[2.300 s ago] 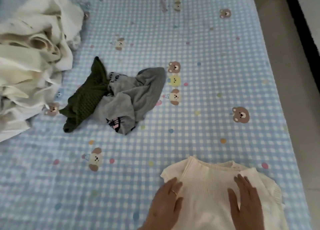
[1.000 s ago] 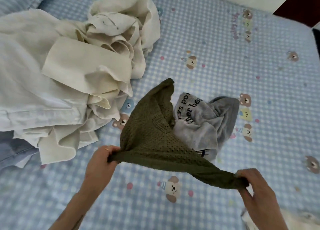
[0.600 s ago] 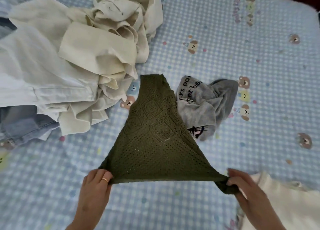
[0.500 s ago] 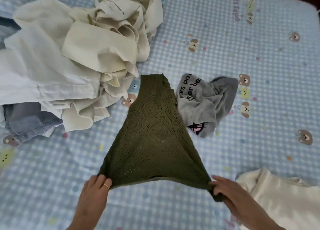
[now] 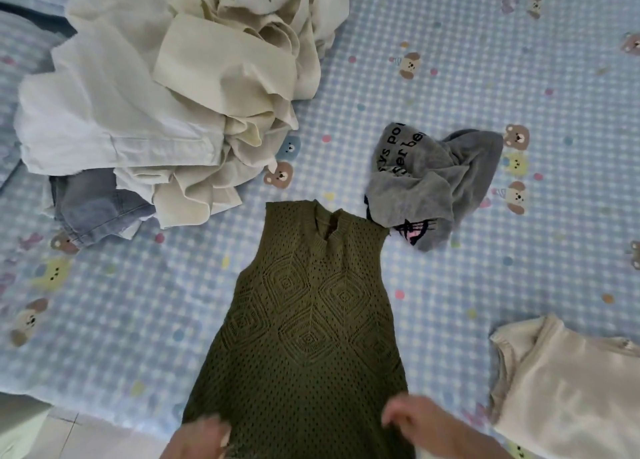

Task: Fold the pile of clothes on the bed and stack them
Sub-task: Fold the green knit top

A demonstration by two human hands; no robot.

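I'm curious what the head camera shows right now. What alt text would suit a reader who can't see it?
Two hands, left hand and right hand, hold the hem of an olive green knit vest spread flat on a blue checked bed sheet. Unfolded cream clothes and a grey garment lie beyond; a folded cream top lies right.

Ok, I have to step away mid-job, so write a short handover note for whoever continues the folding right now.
Left hand and right hand: both at the hem of the green knit vest; motion blur hides the grip.
Vest lies flat, neck away from you, unfolded.
Done: cream top lies neatly at the right.
Left: fold the vest, then the crumpled grey garment, then the cream and white pile with jeans under it. Stack everything.
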